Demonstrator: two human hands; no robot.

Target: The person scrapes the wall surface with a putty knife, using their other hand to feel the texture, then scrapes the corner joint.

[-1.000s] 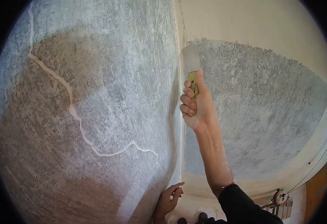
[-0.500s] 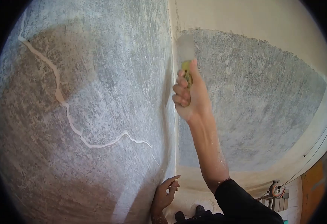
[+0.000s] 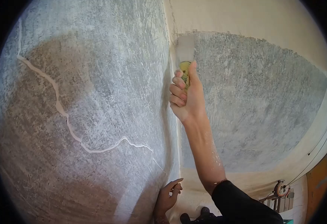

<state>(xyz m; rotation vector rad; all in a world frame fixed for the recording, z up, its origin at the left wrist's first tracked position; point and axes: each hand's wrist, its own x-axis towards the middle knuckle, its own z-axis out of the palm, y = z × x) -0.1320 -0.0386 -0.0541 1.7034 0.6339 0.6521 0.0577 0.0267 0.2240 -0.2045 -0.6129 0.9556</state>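
Observation:
My right hand (image 3: 185,89) is raised to the wall corner, fingers wrapped round the yellow-green handle of a scraper (image 3: 186,48). Its wide, flat blade points upward and overlaps the upper left edge of the grey patch (image 3: 253,104) on the right-hand wall. White flecks dot that forearm. Low in the view, my left hand (image 3: 168,198) is beside the left wall near the corner, its index finger stretched out and nothing visible in it.
A pale, jagged crack line (image 3: 60,106) runs across the mottled grey left wall (image 3: 107,74). Cream surface (image 3: 245,15) borders the grey patch. At lower right are a cable reel (image 3: 282,189) with cords and an orange-brown panel (image 3: 317,179). Dark shoes (image 3: 204,212) show at the bottom.
My right hand and the scraper have shifted slightly left against the corner, and the blade looks less blurred. The view has moved a little; my left hand keeps its pose.

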